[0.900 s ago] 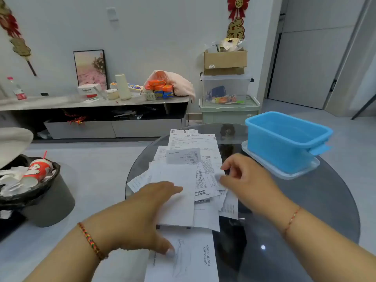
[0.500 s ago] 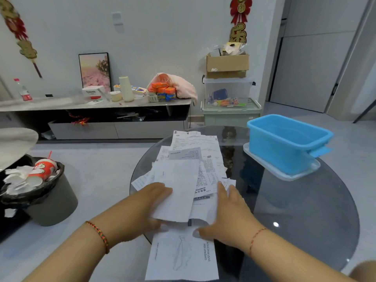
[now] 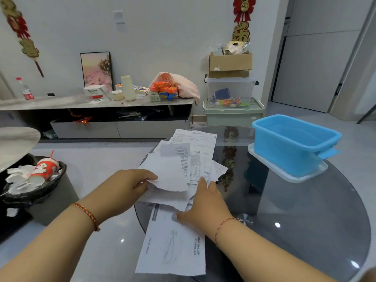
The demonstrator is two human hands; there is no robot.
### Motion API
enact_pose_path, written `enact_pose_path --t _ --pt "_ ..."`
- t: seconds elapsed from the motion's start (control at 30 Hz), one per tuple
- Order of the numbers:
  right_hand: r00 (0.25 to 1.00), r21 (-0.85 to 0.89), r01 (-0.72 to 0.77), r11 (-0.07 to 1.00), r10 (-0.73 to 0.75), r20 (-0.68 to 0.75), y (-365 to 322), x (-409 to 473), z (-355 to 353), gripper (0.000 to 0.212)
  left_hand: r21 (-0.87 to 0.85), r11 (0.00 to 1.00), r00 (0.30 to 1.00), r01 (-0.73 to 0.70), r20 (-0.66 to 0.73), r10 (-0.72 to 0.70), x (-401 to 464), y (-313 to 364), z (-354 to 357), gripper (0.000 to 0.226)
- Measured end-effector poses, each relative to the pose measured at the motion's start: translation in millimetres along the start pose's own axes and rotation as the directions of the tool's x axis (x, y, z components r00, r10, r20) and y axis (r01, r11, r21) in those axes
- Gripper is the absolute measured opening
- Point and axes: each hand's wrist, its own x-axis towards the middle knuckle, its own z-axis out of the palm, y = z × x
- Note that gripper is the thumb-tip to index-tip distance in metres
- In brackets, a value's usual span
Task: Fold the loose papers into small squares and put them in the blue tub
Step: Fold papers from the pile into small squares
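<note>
A pile of loose papers (image 3: 193,159), mostly printed white sheets and receipts, lies on the round glass table (image 3: 295,220). My left hand (image 3: 126,188) pinches the near left edge of the top white sheet (image 3: 171,174), whose corner curls up slightly. Fingers straight, my right hand (image 3: 203,206) lies flat on the near right part of the pile. Its thumb touches a long instruction sheet (image 3: 173,247) that hangs over the table's near edge. The blue tub (image 3: 293,143) stands empty at the right on a clear lid (image 3: 284,171), apart from both hands.
A black bin (image 3: 34,190) with a red paper cup and tissues stands on the floor at left. A low TV cabinet (image 3: 97,119) runs along the far wall, with stacked storage boxes (image 3: 232,98) beside it.
My right hand came down from the pile's right edge and now lies flat on its near part. My left hand shifted from lying flat to pinching the top sheet's edge.
</note>
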Motion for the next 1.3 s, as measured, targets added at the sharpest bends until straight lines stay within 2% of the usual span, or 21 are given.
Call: enact_pose_path --t 0.17,0.3,0.37,0.43,0.5,0.57,0.63,0.67,0.8,0.9,0.97,1.03,1.1,1.17,1.23,1.3 --pt "0.999 0.149 -0.010 0.989 0.016 -0.040 -13 8 8 0.099 -0.083 0.996 0.999 -0.010 -0.038 0.007 1 -5 -1 0.024" --pt "1.000 0.190 -0.003 0.982 0.007 -0.019 -13 6 8 0.118 -0.037 0.998 0.989 -0.045 -0.144 0.039 -2 0 -3 0.021" --pt "0.995 0.137 0.052 0.989 -0.040 -0.094 -4 -3 -5 0.120 -0.058 0.995 0.976 -0.087 -0.205 0.073 -8 17 -4 0.020" --pt "0.968 0.077 0.145 0.986 -0.125 -0.218 9 -15 -29 0.113 -0.110 0.982 0.956 -0.156 -0.265 0.122 -14 39 1 0.021" --pt "0.952 0.079 0.186 0.979 -0.160 -0.262 24 -31 -56 0.108 -0.136 0.973 0.954 -0.185 -0.261 0.145 -20 65 13 0.022" --pt "0.948 0.075 0.197 0.977 -0.171 -0.268 41 -46 -77 0.089 -0.151 0.964 0.955 -0.217 -0.236 0.178 -28 88 30 0.026" --pt "0.940 0.067 0.250 0.966 -0.225 -0.257 61 -59 -86 0.051 -0.185 0.945 0.953 -0.269 -0.194 0.233 -39 108 44 0.028" --pt "0.938 0.081 0.263 0.962 -0.234 -0.257 73 -64 -88 0.041 -0.208 0.939 0.957 -0.275 -0.155 0.246 -45 119 47 0.028" --pt "0.965 0.165 0.217 0.962 -0.186 -0.186 104 -83 -88 0.031 -0.189 0.959 0.976 -0.212 0.011 0.218 -62 142 64 0.014" --pt "0.989 0.181 0.148 0.972 -0.145 -0.033 118 -89 -84 0.004 -0.250 0.964 0.992 -0.094 0.055 0.111 -70 148 78 0.011" --pt "0.992 0.171 0.120 0.978 -0.126 0.025 124 -91 -81 0.011 -0.260 0.965 0.998 -0.027 0.042 0.039 -74 146 94 0.039" --pt "0.995 0.215 0.072 0.974 -0.084 0.045 127 -92 -79 0.005 -0.342 0.939 0.999 0.044 0.013 -0.042 -74 148 103 0.044" --pt "1.000 0.265 0.013 0.964 -0.015 0.007 125 -92 -78 0.016 -0.403 0.907 0.991 0.123 -0.003 -0.136 -70 151 109 0.046" --pt "0.997 0.234 -0.006 0.972 0.023 -0.070 124 -88 -76 0.028 -0.418 0.895 0.983 0.154 -0.027 -0.182 -66 152 116 0.056" --pt "0.990 0.186 -0.025 0.982 0.051 -0.134 121 -85 -75 0.039 -0.420 0.893 0.978 0.163 -0.047 -0.201 -62 153 118 0.064" --pt "0.983 0.121 -0.036 0.992 0.057 -0.172 120 -83 -73 0.051 -0.344 0.927 0.982 0.149 -0.055 -0.178 -59 153 120 0.067"
